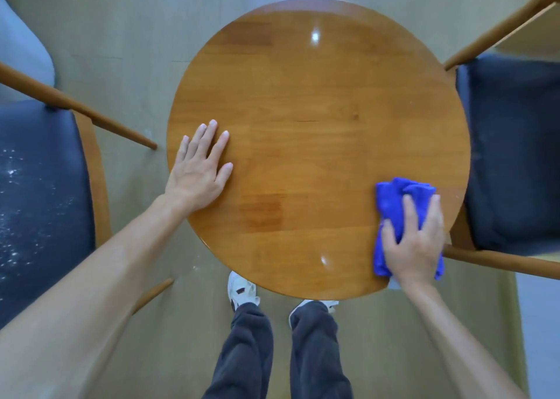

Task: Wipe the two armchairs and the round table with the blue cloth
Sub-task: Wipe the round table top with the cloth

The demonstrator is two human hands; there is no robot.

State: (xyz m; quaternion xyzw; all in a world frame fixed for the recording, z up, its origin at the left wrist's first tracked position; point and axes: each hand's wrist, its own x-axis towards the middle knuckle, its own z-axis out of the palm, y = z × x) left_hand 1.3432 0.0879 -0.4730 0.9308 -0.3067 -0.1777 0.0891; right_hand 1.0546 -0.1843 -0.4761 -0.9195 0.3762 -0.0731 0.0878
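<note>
A big round table (318, 144) made of shiny brown wood fills the middle. Bright spots of light shine on its top. It stands on a pale floor (127, 34).

On the left side sits an armchair (42, 192) with a dark blue seat and wooden arms. Its seat has many little white specks on it. On the right side sits another armchair (512, 156) with a dark blue seat and a wooden frame. Both chairs are just beside the table.

The person stands at the near edge of the table in dark trousers (251, 353) and white shoes (241, 289).

The left hand (198, 171) lies flat on the left part of the table top, with its fingers straight and spread. It holds nothing.

The right hand (416, 241) presses down on the blue cloth (394, 204). Its fingers are bent over the cloth and hold it. The cloth is all bunched up. It lies on the table top, close to the right edge and near the right chair.
</note>
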